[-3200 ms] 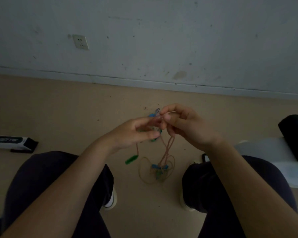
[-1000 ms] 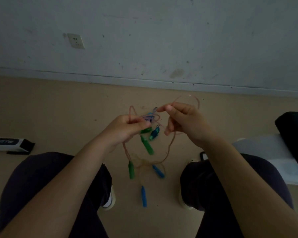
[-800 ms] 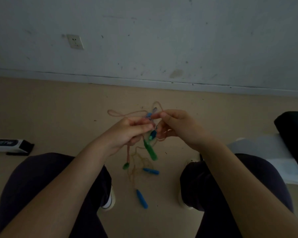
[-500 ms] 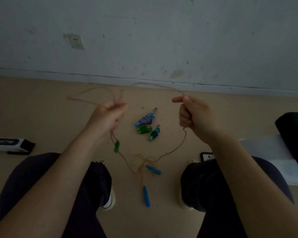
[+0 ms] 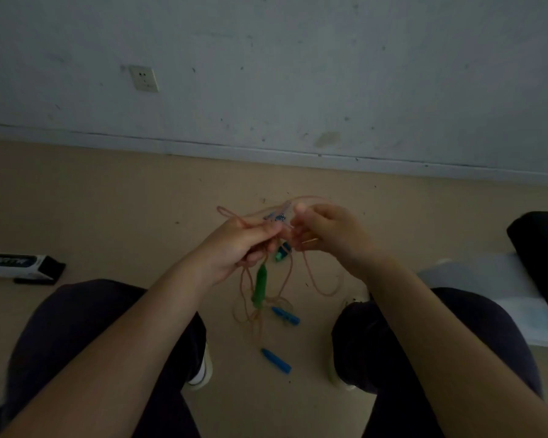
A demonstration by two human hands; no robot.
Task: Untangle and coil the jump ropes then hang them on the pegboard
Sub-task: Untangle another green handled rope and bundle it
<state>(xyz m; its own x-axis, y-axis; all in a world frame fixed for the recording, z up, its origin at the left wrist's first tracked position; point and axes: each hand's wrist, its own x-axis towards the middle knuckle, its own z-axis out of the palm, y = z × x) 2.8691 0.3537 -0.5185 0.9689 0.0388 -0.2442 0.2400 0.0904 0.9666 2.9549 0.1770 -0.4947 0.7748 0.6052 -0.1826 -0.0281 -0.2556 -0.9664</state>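
Observation:
Thin tan jump rope cord [image 5: 317, 281] hangs in loops between my knees above the beige floor. My left hand [image 5: 238, 245] grips a bunch of cord, and a loop sticks out past its knuckles. A green handle [image 5: 260, 287] dangles just below that hand. My right hand [image 5: 326, 232] pinches cord close beside the left hand. Two blue handles lie on the floor, one [image 5: 285, 315] near the tangle and one [image 5: 275, 361] nearer me. More small blue and green handles [image 5: 280, 251] show on the floor behind my fingers, partly hidden.
A grey wall with a socket [image 5: 144, 79] meets the floor ahead. A long black and white box [image 5: 16, 265] lies at the left. A black bag [image 5: 541, 254] on a white sheet [image 5: 481, 279] sits at the right. My knees flank the ropes.
My hands were spread apart with the cord stretched between them; they have come back together at the centre. The green handle now hangs lower under my left hand.

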